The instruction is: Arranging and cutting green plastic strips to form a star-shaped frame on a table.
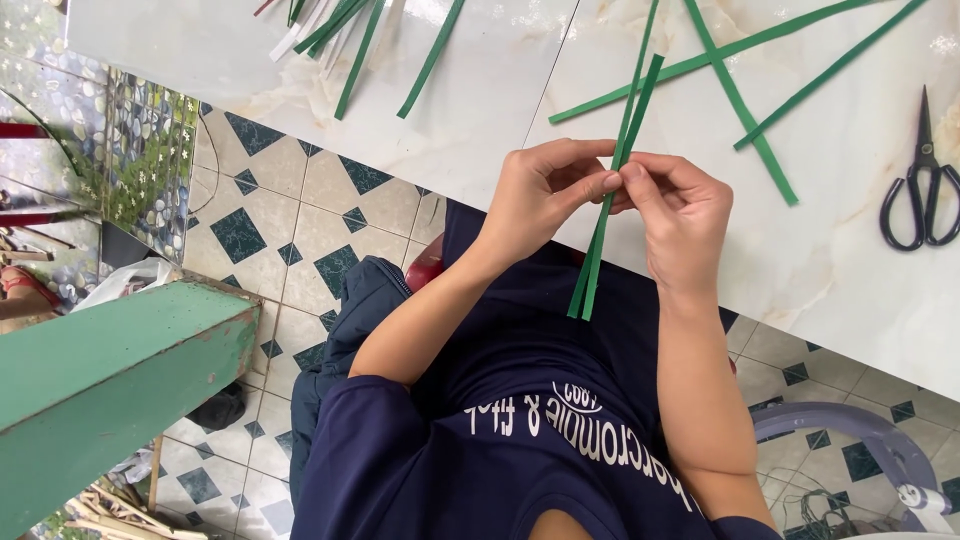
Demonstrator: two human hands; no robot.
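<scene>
**Two hands pinch green strips over a marble table**

Two long, thin, flat green strips [612, 190] lie side by side, running from the table edge down toward the lap. The left hand [545, 190] and right hand [680, 215] both pinch them at mid-length, fingertips almost meeting. More green strips [740, 95] lie crossed on the pale table [850, 260]. Black scissors [920, 185] rest at far right.

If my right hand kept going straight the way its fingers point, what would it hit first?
The right hand points leftward in the picture, pinching the green strips. Directly past them are the left hand's fingertips, so those would likely be met first; they look almost touching already.
</scene>
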